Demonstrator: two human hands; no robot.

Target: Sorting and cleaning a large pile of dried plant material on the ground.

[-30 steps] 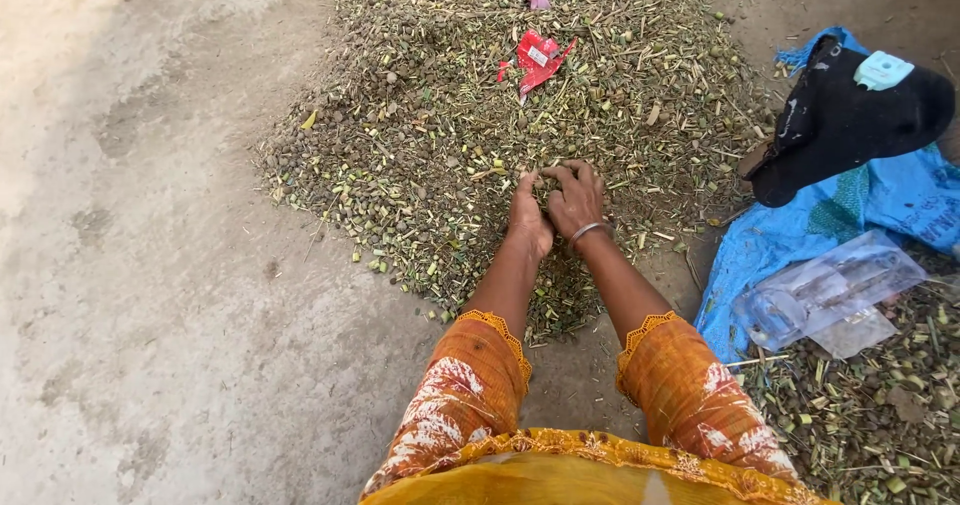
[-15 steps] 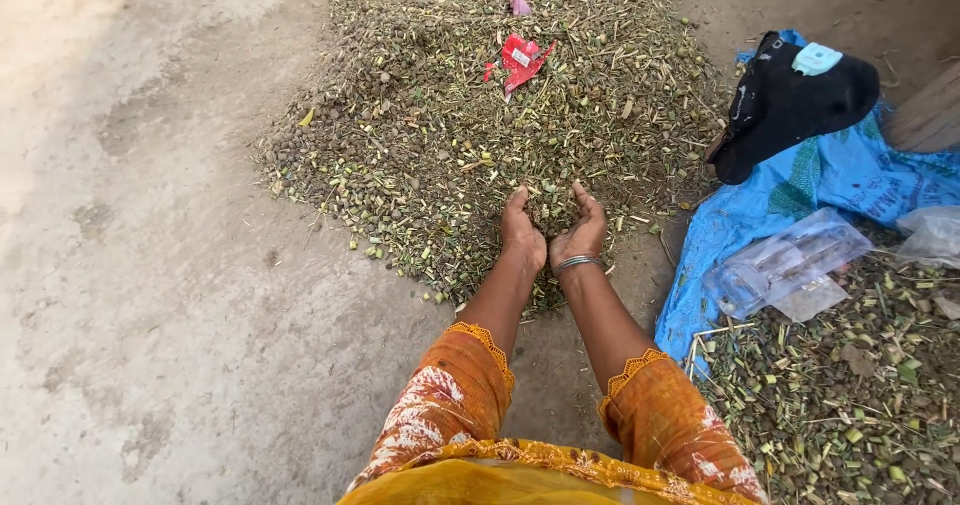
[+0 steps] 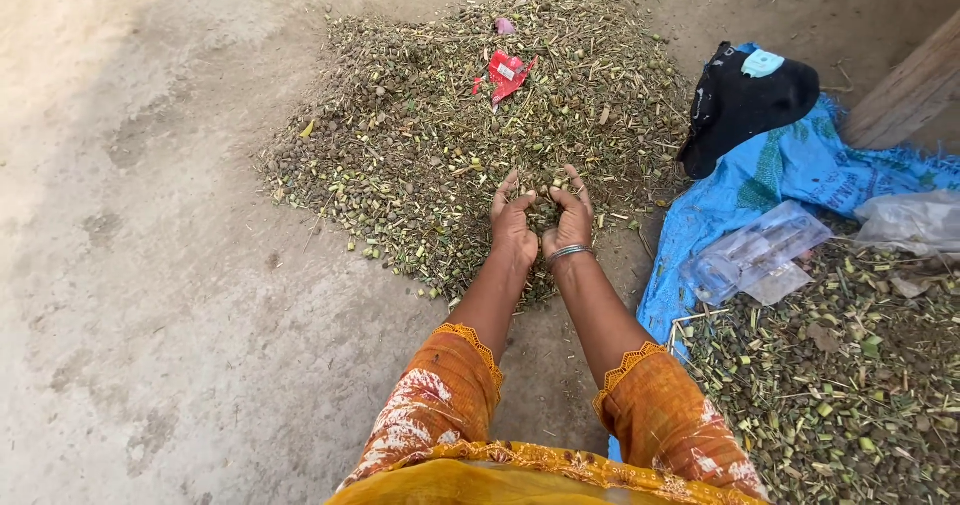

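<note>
I see the left hand (image 3: 513,227) and right hand (image 3: 568,223) pressed side by side, palms up and cupped, fingers half curled, so a scoop of chopped green stalks rests between them above the near edge of the spread heap (image 3: 450,145); a red wrapper (image 3: 505,72) lies on it, and the blue sack (image 3: 790,180) holds a black bag (image 3: 745,100) and a clear packet (image 3: 755,252)
</note>
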